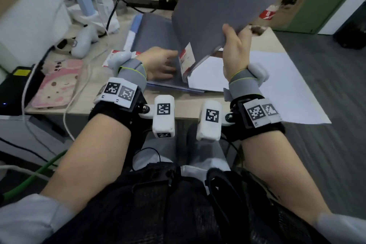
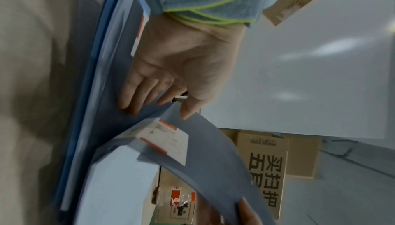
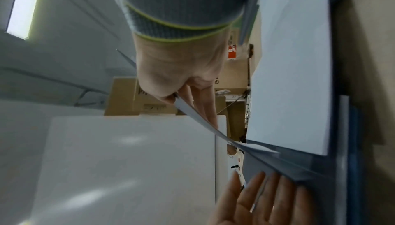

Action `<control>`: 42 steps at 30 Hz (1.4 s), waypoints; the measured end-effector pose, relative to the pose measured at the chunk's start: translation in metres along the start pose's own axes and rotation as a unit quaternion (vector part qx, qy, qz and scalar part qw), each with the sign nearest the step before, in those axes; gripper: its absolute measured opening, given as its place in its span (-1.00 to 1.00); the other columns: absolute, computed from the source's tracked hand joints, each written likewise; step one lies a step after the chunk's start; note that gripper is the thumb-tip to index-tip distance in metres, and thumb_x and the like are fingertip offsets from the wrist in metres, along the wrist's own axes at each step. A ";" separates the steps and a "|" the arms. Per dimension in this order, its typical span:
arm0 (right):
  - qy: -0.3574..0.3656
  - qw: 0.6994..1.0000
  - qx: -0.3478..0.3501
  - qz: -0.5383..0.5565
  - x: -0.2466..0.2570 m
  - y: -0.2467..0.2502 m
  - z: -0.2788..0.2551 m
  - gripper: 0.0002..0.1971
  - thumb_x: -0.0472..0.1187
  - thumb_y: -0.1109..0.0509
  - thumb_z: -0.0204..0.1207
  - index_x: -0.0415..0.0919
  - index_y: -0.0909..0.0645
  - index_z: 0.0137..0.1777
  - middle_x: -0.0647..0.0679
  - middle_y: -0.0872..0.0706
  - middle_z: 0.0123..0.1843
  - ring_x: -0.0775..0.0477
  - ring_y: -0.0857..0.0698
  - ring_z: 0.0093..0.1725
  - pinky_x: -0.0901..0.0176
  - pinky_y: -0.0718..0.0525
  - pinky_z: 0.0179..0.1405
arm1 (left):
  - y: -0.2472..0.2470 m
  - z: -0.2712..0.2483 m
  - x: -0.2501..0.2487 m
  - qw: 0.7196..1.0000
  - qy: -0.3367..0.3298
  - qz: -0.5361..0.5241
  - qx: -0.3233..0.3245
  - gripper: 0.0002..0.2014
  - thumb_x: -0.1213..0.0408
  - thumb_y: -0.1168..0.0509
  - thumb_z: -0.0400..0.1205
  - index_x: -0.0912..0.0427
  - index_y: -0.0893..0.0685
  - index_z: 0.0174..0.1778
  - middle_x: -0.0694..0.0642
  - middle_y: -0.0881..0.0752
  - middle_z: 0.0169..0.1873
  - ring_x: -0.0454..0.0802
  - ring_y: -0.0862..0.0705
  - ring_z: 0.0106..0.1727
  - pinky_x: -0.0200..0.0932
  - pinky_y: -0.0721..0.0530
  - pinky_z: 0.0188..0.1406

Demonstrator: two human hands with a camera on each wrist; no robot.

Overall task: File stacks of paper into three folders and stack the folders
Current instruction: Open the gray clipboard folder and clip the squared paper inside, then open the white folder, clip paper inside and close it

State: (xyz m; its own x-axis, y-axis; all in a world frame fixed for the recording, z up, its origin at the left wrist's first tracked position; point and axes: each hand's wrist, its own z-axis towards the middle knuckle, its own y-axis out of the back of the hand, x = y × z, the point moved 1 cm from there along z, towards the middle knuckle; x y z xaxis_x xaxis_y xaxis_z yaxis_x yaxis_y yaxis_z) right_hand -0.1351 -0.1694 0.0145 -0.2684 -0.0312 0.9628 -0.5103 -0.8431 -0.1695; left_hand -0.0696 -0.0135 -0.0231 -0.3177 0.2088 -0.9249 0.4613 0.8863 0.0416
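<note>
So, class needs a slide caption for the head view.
Right hand lifts the grey folder cover while left hand steadies the folder.

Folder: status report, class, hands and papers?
Right hand pinching folder cover up. Left hand flat on folder back. Paper inside. Nothing blocking.

Cardboard box (image 2: pixel 266 174): printed black Chinese characters 买扫护五, partly cut off. Folder labels, wrist markers: unreadable.

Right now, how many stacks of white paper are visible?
2: a filed stack inside the open folder, whose cover the right hand lifts; a loose stack on the table to its right. The closed folder under the left hand may hide more.
</note>
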 end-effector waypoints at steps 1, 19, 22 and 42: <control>-0.020 0.999 -0.015 0.023 -0.002 0.007 0.000 -0.79 -0.39 -0.14 0.62 -0.03 -0.45 -0.09 0.05 -0.64 -0.07 -0.08 -0.62 -0.03 -0.09 -0.77 -0.36 | -0.004 0.003 0.001 1.000 0.010 0.002 0.010 -0.82 0.15 -0.24 0.67 0.17 -0.59 0.07 0.05 -0.62 -0.12 -0.02 -0.65 -0.19 -0.09 -0.70 -0.05; -0.150 0.958 -0.187 0.159 -0.037 0.038 0.013 -0.86 -0.48 -0.30 0.49 -0.31 -0.53 -0.26 -0.15 -0.56 -0.27 -0.15 -0.57 -0.23 0.15 -0.74 -0.40 | 0.026 0.017 -0.014 0.981 -0.075 -0.078 -0.159 -0.87 0.38 -0.30 0.62 0.19 -0.61 -0.25 -0.11 -0.75 -0.59 -0.27 -0.73 -0.52 -0.34 -0.64 -0.60; -0.157 0.962 -0.205 0.088 -0.051 0.039 0.017 -0.91 -0.49 -0.31 0.43 -0.36 -0.60 -0.13 -0.15 -0.57 -0.27 -0.12 -0.55 -0.34 0.22 -0.69 -0.44 | 0.049 0.012 -0.008 0.982 -0.049 -0.045 -0.174 -0.91 0.34 -0.31 0.61 0.18 -0.61 -0.22 0.03 -0.78 -0.34 -0.17 -0.74 -0.48 -0.25 -0.68 -0.60; -0.251 0.885 -0.012 -0.391 -0.089 0.024 0.038 -0.10 0.28 -0.58 0.11 -0.30 -0.50 0.35 -0.15 -0.66 0.08 -0.25 -0.68 0.17 -0.13 -0.67 0.22 | 0.104 0.003 0.021 0.902 -0.001 0.320 -0.289 -0.56 0.45 -0.40 0.49 0.23 -0.65 0.32 0.21 -0.67 0.28 0.19 -0.61 0.30 -0.11 -0.53 0.23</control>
State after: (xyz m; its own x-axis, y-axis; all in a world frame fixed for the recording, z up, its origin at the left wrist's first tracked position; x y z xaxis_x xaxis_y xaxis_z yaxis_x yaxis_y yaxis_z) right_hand -0.0921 -0.2077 -0.0675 0.5694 0.3177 0.7582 -0.3981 -0.7004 0.5924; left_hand -0.0257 0.0823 -0.0390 -0.1381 0.7538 -0.6425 0.0416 0.6525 0.7566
